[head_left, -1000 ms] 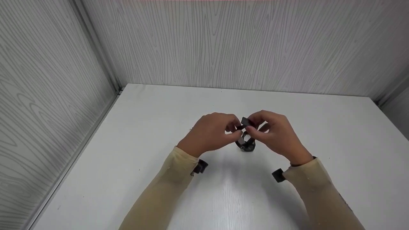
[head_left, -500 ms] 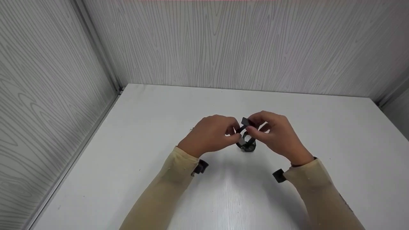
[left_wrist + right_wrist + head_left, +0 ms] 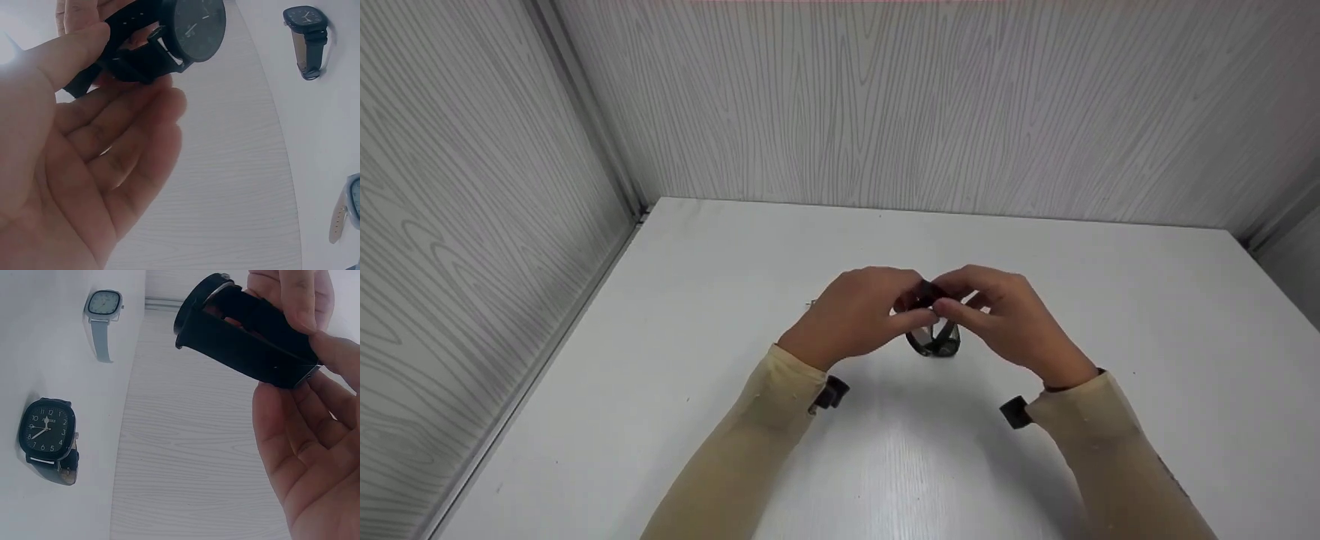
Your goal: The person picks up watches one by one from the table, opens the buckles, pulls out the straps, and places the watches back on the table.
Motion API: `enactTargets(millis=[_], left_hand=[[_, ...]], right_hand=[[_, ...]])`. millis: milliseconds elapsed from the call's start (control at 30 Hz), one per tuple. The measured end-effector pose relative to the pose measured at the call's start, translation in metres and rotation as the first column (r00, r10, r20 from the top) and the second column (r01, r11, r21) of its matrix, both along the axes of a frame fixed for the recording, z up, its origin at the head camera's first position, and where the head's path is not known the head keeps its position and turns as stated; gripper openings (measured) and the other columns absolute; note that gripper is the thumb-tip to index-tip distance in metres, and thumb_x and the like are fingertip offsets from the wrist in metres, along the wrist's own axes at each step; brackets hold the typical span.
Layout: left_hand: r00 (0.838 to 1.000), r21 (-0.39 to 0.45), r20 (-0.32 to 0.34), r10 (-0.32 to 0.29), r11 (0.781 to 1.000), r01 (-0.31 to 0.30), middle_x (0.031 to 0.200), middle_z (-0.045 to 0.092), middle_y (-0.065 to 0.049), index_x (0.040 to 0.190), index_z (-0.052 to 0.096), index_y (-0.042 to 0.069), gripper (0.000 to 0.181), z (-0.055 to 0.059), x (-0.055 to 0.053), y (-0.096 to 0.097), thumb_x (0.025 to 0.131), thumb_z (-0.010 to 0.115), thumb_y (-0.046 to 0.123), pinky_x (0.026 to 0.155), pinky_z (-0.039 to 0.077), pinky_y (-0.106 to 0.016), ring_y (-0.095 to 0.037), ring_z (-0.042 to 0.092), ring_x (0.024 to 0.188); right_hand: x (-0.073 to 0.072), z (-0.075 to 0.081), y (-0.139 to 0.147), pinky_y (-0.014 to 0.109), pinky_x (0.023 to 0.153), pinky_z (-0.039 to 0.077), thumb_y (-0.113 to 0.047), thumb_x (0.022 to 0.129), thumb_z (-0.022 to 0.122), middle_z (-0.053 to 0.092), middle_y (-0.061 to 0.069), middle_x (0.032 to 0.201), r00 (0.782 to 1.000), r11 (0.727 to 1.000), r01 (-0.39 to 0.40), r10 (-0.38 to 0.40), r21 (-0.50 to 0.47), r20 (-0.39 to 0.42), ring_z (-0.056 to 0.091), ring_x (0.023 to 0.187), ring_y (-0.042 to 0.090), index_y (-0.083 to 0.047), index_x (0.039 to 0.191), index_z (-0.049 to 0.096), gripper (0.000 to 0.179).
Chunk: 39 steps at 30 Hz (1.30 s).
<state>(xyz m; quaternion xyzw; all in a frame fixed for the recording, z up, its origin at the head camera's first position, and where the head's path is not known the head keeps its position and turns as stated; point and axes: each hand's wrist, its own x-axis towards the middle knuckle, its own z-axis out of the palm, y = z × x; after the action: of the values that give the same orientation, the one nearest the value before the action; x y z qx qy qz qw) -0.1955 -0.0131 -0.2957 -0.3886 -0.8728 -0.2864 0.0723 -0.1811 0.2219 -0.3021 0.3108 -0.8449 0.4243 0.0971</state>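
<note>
A black wristwatch [image 3: 943, 346] with a round dial hangs between my two hands, its strap looped upward. In the left wrist view the dark dial [image 3: 198, 25] faces the camera. My left hand [image 3: 862, 311] pinches one part of the strap between thumb and fingers; the thumb lies across the band [image 3: 132, 28]. My right hand [image 3: 997, 311] pinches the strap at its top, near a metal edge [image 3: 308, 376] in the right wrist view. The fingertips of both hands meet at the strap and partly hide it in the head view.
On the white table [image 3: 900, 450] lie a black squarish watch [image 3: 48, 430] and a pale watch [image 3: 104, 302] with a light strap, mostly hidden behind my hands in the head view. Wood-grain panels [image 3: 885, 105] stand behind and at the sides.
The hands have drawn closer together at the strap. A dark strap end that stuck up above the right fingers has come down between the fingertips. The loop has shifted slightly left.
</note>
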Motion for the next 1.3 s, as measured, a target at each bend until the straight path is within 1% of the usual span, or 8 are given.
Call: enactTargets(millis=[267, 400, 533, 667, 800, 967, 1100, 1300], left_hand=[[0.998, 0.099, -0.056, 0.004, 0.995, 0.002, 0.088, 0.072, 0.007, 0.1, 0.073, 0.013, 0.024, 0.0, -0.001, 0.002, 0.099, 0.078, 0.036, 0.07, 0.05, -0.027, -0.007, 0.062, 0.078], [0.999, 0.148, -0.046, 0.013, 0.989, -0.006, 0.086, 0.071, 0.009, 0.1, 0.073, 0.014, 0.024, 0.0, -0.001, 0.003, 0.098, 0.078, 0.038, 0.068, 0.049, -0.027, -0.005, 0.061, 0.075], [1.0, 0.166, -0.026, 0.013, 0.986, -0.008, 0.085, 0.07, 0.011, 0.098, 0.073, 0.016, 0.023, 0.002, 0.002, 0.005, 0.098, 0.078, 0.038, 0.068, 0.05, -0.027, -0.003, 0.061, 0.076], [0.999, 0.137, -0.041, 0.007, 0.991, -0.002, 0.086, 0.07, 0.01, 0.096, 0.07, 0.015, 0.025, 0.003, 0.005, 0.007, 0.099, 0.077, 0.039, 0.069, 0.05, -0.027, -0.005, 0.062, 0.078], [0.998, 0.138, -0.063, 0.003, 0.99, 0.006, 0.091, 0.071, 0.008, 0.101, 0.072, 0.014, 0.025, 0.005, 0.007, 0.007, 0.1, 0.076, 0.038, 0.073, 0.051, -0.027, -0.009, 0.065, 0.084], [0.996, 0.147, -0.086, 0.006, 0.989, 0.007, 0.091, 0.071, 0.007, 0.103, 0.074, 0.014, 0.021, 0.005, 0.008, 0.007, 0.1, 0.077, 0.035, 0.074, 0.051, -0.027, -0.008, 0.063, 0.084], [0.997, 0.156, -0.075, 0.019, 0.988, -0.007, 0.092, 0.072, 0.008, 0.102, 0.074, 0.014, 0.019, 0.002, 0.008, 0.009, 0.1, 0.076, 0.033, 0.074, 0.051, -0.025, -0.005, 0.064, 0.084], [1.0, 0.197, -0.017, 0.022, 0.98, -0.018, 0.093, 0.073, 0.008, 0.107, 0.068, 0.013, 0.02, 0.001, 0.01, 0.013, 0.101, 0.075, 0.031, 0.075, 0.053, -0.026, -0.003, 0.066, 0.084]], right_hand=[[0.0, 0.0, 0.001, 0.027, 0.074, 0.055, -0.004, 0.097, 0.077, 0.077, 0.001, 0.104, 1.0, 0.995, -0.016, 0.014, -0.1, -0.019, 0.069, 0.091, 0.015, -0.011, 0.119, 0.081, 0.024], [0.002, 0.002, 0.001, 0.024, 0.078, 0.056, 0.001, 0.096, 0.076, 0.075, 0.004, 0.103, 0.999, 0.991, 0.009, -0.016, -0.133, -0.051, 0.069, 0.092, 0.014, -0.004, 0.126, 0.076, 0.031], [0.003, 0.005, 0.0, 0.026, 0.083, 0.055, 0.005, 0.094, 0.076, 0.074, 0.006, 0.1, 0.998, 0.978, 0.024, -0.036, -0.207, -0.054, 0.069, 0.09, 0.015, 0.003, 0.118, 0.071, 0.024], [0.003, 0.006, 0.001, 0.027, 0.082, 0.053, 0.006, 0.094, 0.075, 0.076, 0.009, 0.097, 0.998, 0.969, -0.002, -0.015, -0.249, -0.066, 0.069, 0.088, 0.016, 0.002, 0.108, 0.073, 0.014], [0.001, 0.006, 0.001, 0.027, 0.079, 0.054, 0.008, 0.094, 0.075, 0.077, 0.007, 0.098, 0.991, 0.969, -0.077, 0.049, -0.235, -0.121, 0.07, 0.088, 0.015, -0.003, 0.106, 0.078, 0.016], [0.0, 0.004, 0.0, 0.024, 0.081, 0.056, 0.004, 0.094, 0.077, 0.077, 0.008, 0.099, 0.964, 0.977, -0.145, 0.104, -0.156, -0.244, 0.071, 0.092, 0.014, -0.005, 0.107, 0.082, 0.017], [0.0, 0.003, -0.002, 0.022, 0.079, 0.055, 0.004, 0.093, 0.077, 0.076, 0.009, 0.1, 0.945, 0.985, -0.137, 0.098, -0.106, -0.313, 0.07, 0.092, 0.014, -0.004, 0.109, 0.082, 0.019], [0.0, 0.002, -0.002, 0.026, 0.081, 0.056, 0.006, 0.09, 0.081, 0.077, 0.001, 0.1, 0.948, 0.992, -0.064, 0.028, -0.106, -0.316, 0.071, 0.09, 0.012, -0.005, 0.111, 0.076, 0.024]])
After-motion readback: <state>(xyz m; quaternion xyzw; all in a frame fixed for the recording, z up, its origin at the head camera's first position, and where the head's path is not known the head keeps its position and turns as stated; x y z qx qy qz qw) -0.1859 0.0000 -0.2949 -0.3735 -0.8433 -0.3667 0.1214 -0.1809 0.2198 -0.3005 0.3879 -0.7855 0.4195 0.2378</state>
